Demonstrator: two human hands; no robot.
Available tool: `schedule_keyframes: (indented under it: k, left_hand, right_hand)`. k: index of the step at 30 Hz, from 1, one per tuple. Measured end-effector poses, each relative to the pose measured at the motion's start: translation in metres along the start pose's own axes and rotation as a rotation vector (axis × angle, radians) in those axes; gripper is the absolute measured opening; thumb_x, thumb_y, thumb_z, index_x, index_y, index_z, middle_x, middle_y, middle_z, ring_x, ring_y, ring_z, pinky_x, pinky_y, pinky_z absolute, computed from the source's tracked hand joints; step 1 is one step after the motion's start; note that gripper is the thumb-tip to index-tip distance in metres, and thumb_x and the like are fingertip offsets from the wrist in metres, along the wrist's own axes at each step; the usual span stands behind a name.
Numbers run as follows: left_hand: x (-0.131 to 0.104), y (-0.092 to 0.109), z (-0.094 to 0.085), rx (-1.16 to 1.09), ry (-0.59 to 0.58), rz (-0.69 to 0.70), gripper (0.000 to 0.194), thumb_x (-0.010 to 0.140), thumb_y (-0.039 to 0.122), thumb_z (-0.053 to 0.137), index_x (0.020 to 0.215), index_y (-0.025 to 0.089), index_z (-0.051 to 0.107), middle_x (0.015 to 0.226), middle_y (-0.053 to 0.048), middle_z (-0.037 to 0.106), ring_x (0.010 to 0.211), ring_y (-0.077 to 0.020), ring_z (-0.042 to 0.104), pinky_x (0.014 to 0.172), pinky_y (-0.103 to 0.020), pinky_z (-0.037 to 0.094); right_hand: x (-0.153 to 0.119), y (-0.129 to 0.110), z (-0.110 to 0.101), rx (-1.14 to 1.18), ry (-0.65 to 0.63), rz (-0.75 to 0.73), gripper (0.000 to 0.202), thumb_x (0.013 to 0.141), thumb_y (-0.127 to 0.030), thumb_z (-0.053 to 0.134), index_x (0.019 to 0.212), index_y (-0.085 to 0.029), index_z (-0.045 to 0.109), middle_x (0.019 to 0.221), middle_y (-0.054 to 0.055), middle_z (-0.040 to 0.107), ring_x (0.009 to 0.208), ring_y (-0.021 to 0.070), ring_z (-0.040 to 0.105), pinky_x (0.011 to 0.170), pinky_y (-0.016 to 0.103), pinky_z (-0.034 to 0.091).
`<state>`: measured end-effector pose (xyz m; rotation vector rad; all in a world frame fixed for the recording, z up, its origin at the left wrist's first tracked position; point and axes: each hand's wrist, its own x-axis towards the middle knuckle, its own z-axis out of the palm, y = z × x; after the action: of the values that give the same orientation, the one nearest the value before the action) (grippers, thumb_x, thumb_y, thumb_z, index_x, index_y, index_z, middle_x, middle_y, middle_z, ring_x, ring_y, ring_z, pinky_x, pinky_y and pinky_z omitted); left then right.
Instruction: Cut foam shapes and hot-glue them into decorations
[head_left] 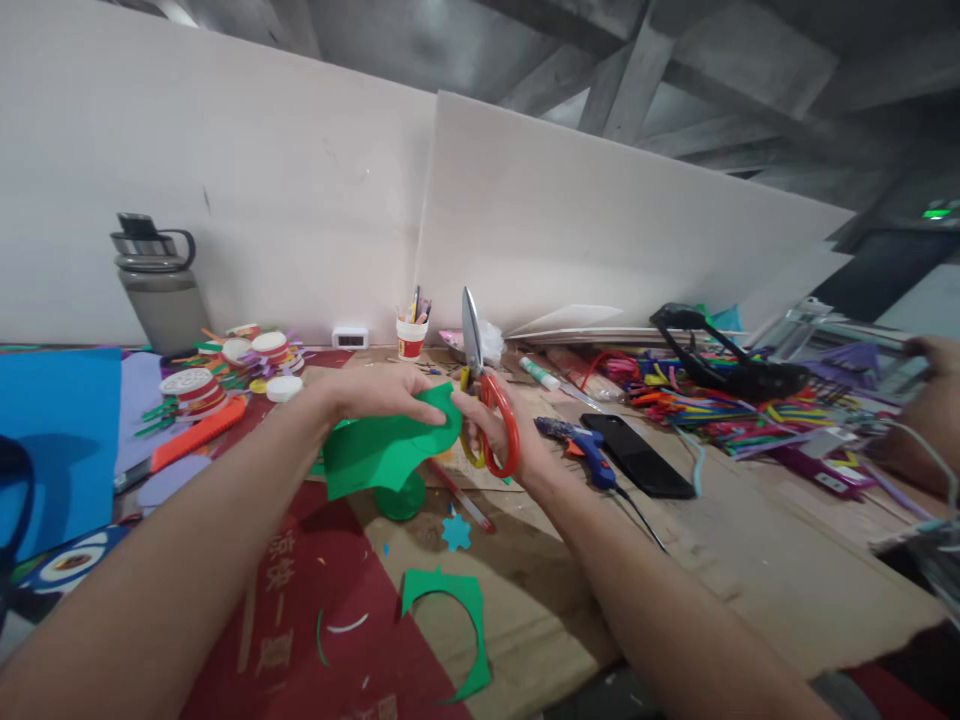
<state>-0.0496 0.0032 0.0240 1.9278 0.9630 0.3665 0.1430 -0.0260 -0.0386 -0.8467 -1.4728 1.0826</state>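
My left hand (pixel 394 393) is closed on a green sheet (pixel 379 450), thumb on top, holding it above the table. In my right hand (pixel 487 425) is a pair of scissors (pixel 501 425) with red and yellow handles; the blades point upward, away from me. The sheet's right edge meets my right fingers, and I cannot tell whether they also touch it. Below the sheet lie a round green piece (pixel 400 498), a red pen (pixel 469 503) and a small blue gear-shaped cutout (pixel 456 532). Nearer to me is a green offcut (pixel 474 620) with a round hole.
A hot glue gun (pixel 589 450) and a black phone (pixel 637 455) lie to the right, before a pile of colourful pipe cleaners (pixel 697 410). At left are an orange utility knife (pixel 199 433), decorated paper cups (pixel 193 393) and a bottle (pixel 161 290). Another person's arm (pixel 926 420) shows far right.
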Motion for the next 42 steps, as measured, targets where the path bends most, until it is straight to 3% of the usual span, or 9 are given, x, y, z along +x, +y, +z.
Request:
schedule_keyframes:
  k: [5, 8, 11, 15, 21, 25, 29, 35, 42]
  left_hand:
    - [0.006, 0.000, 0.002, 0.206, -0.043, 0.001, 0.029, 0.072, 0.047, 0.073, 0.084, 0.021, 0.077, 0.079, -0.005, 0.073, 0.069, -0.0187, 0.062, 0.061, -0.026, 0.042]
    - [0.003, -0.004, -0.004, 0.166, 0.017, 0.031, 0.031, 0.071, 0.049, 0.075, 0.084, 0.021, 0.077, 0.084, -0.005, 0.073, 0.074, -0.0190, 0.063, 0.062, -0.024, 0.043]
    - [0.000, -0.012, -0.015, -0.079, 0.198, 0.036, 0.038, 0.074, 0.055, 0.072, 0.084, 0.019, 0.076, 0.086, -0.007, 0.073, 0.074, -0.0185, 0.064, 0.064, -0.024, 0.046]
    - [0.006, -0.023, -0.023, -0.685, 0.442, 0.072, 0.062, 0.080, 0.074, 0.051, 0.083, 0.014, 0.069, 0.072, -0.009, 0.069, 0.060, -0.0174, 0.061, 0.060, -0.028, 0.049]
    - [0.029, -0.005, 0.028, -0.924, 0.236, 0.287, 0.060, 0.071, 0.073, 0.065, 0.091, 0.016, 0.065, 0.093, -0.014, 0.071, 0.091, -0.0243, 0.068, 0.074, -0.030, 0.051]
    - [0.039, 0.011, 0.074, -0.805, 0.361, 0.376, 0.051, 0.061, 0.046, 0.086, 0.101, 0.019, 0.069, 0.106, -0.009, 0.071, 0.091, -0.0194, 0.065, 0.066, -0.026, 0.045]
    - [0.044, 0.009, 0.092, -0.745, 0.610, 0.280, 0.030, 0.069, 0.043, 0.080, 0.083, 0.018, 0.071, 0.082, -0.005, 0.071, 0.076, -0.0165, 0.062, 0.064, -0.027, 0.042]
    - [0.048, 0.005, 0.088, -0.989, 0.826, 0.184, 0.025, 0.066, 0.034, 0.082, 0.065, 0.016, 0.065, 0.063, -0.001, 0.064, 0.062, -0.0135, 0.056, 0.064, -0.028, 0.043]
    - [0.041, 0.024, 0.064, -1.211, 0.921, 0.310, 0.017, 0.071, 0.022, 0.077, 0.070, 0.016, 0.061, 0.066, 0.001, 0.063, 0.061, -0.0097, 0.057, 0.069, -0.025, 0.048]
  right_hand:
    - [0.002, 0.011, -0.005, -0.018, -0.034, -0.118, 0.039, 0.076, -0.041, 0.073, 0.107, -0.023, 0.059, 0.075, -0.004, 0.058, 0.047, 0.0088, 0.052, 0.044, 0.024, 0.046]
    - [0.006, 0.016, -0.008, -0.034, 0.108, -0.236, 0.035, 0.076, -0.039, 0.072, 0.106, -0.023, 0.062, 0.083, 0.000, 0.063, 0.063, 0.0134, 0.059, 0.057, 0.027, 0.052]
    - [0.012, 0.017, -0.011, 0.037, 0.365, -0.290, 0.033, 0.075, -0.037, 0.072, 0.102, -0.021, 0.062, 0.091, 0.002, 0.065, 0.079, 0.0170, 0.062, 0.069, 0.030, 0.054]
    - [0.018, 0.010, -0.016, 0.293, 0.618, -0.201, 0.037, 0.071, -0.036, 0.070, 0.102, -0.021, 0.057, 0.082, -0.003, 0.061, 0.062, 0.0119, 0.059, 0.056, 0.026, 0.049]
    - [0.026, 0.004, -0.022, 0.419, 0.795, -0.210, 0.032, 0.067, -0.033, 0.068, 0.087, -0.025, 0.044, 0.066, -0.008, 0.056, 0.052, 0.0107, 0.055, 0.050, 0.024, 0.046]
    - [0.027, 0.009, -0.022, 0.366, 0.788, -0.214, 0.030, 0.072, -0.036, 0.064, 0.087, -0.025, 0.041, 0.067, -0.008, 0.054, 0.053, 0.0114, 0.055, 0.051, 0.025, 0.047]
    - [0.021, 0.014, -0.016, 0.247, 0.749, -0.204, 0.029, 0.076, -0.040, 0.063, 0.091, -0.024, 0.044, 0.080, -0.002, 0.059, 0.066, 0.0136, 0.060, 0.062, 0.027, 0.052]
    - [0.014, 0.007, -0.003, 0.021, 0.576, -0.297, 0.028, 0.079, -0.037, 0.063, 0.097, -0.025, 0.045, 0.095, 0.003, 0.063, 0.092, 0.0176, 0.064, 0.081, 0.031, 0.053]
    - [0.004, 0.009, 0.008, -0.015, 0.310, -0.129, 0.028, 0.077, -0.027, 0.060, 0.099, -0.027, 0.042, 0.082, -0.002, 0.062, 0.073, 0.0157, 0.064, 0.064, 0.028, 0.053]
